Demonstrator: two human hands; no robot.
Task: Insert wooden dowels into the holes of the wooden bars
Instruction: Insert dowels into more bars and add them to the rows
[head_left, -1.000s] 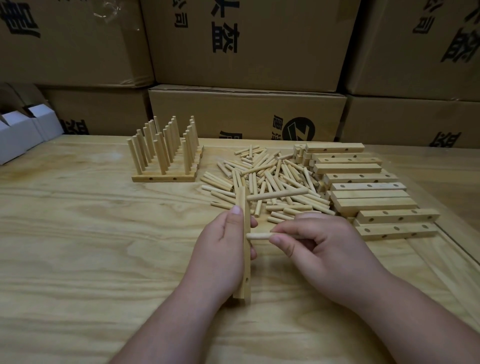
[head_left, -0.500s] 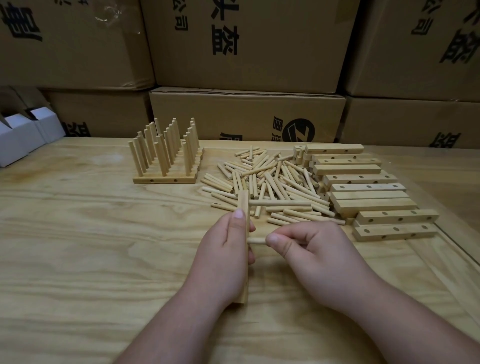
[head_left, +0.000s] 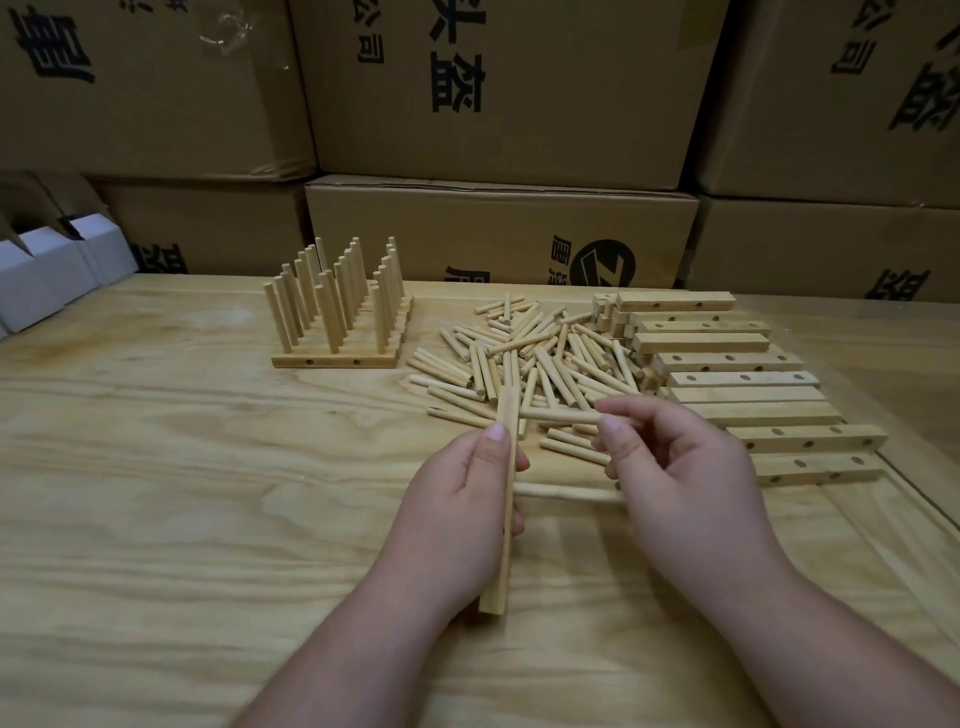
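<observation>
My left hand (head_left: 462, 514) grips a wooden bar (head_left: 503, 561) that stands on its edge on the table, running away from me. One dowel (head_left: 566, 492) sticks out of the bar's right side near its middle and lies level above the table. My right hand (head_left: 680, 478) pinches the right end of a second dowel (head_left: 558, 415), whose left end meets the bar's upper part. Loose dowels (head_left: 545, 358) lie in a pile just beyond my hands. Drilled bars (head_left: 737, 379) are stacked to the right of the pile.
Finished bars with upright dowels (head_left: 337, 317) stand at the back left of the wooden table (head_left: 182, 493). Cardboard boxes (head_left: 498, 234) wall off the far edge. Small white boxes (head_left: 47, 280) sit at the far left.
My right hand has let go of the middle dowel, which stays stuck in the bar, and has moved up to pinch the upper dowel. My left hand keeps its grip on the bar.
</observation>
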